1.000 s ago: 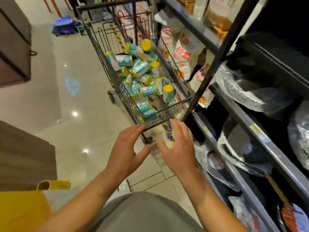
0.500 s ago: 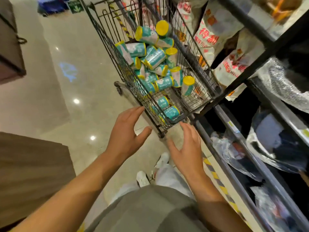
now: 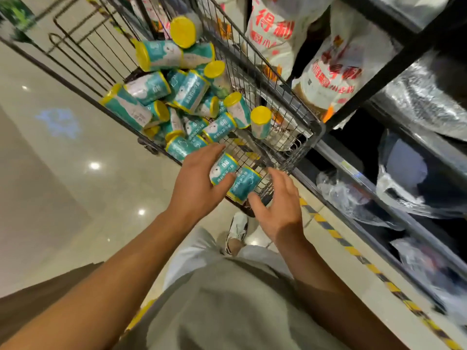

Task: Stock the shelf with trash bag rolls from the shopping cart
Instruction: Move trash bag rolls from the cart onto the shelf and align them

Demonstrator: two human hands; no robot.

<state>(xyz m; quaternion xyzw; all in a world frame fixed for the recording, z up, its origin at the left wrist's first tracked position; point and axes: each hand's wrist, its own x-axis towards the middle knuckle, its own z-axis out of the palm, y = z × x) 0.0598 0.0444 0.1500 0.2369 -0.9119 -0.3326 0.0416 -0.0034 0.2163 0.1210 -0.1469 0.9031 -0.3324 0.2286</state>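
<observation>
- Trash bag rolls (image 3: 187, 102), teal-wrapped with yellow ends, lie heaped in your shopping cart (image 3: 298, 104); the pile fills its left and far side, and the near right corner shows bare wire floor.
- Your left hand (image 3: 199, 183) reaches over the cart's near edge and grips one roll (image 3: 223, 170), fingers over its top and thumb pressed against its near end.
- A second roll (image 3: 243, 185) lies just beside the first, touching it, at the cart's near edge between your two hands.
- Your right hand (image 3: 280, 208) is spread with its fingers relaxed; the thumb tip looks to be touching that second roll, but nothing is clasped in it.
- One roll (image 3: 260, 122) stands upright, yellow cap up, near the cart's right wall, apart from the heap.
- To the right, the shelf (image 3: 353, 170) runs alongside the cart; white printed bags (image 3: 331, 74) sit on its upper level and clear plastic-wrapped goods (image 3: 404, 173) on the lower levels.
- A yellow-and-black striped tape (image 3: 353, 253) runs on the floor along the shelf's foot.
</observation>
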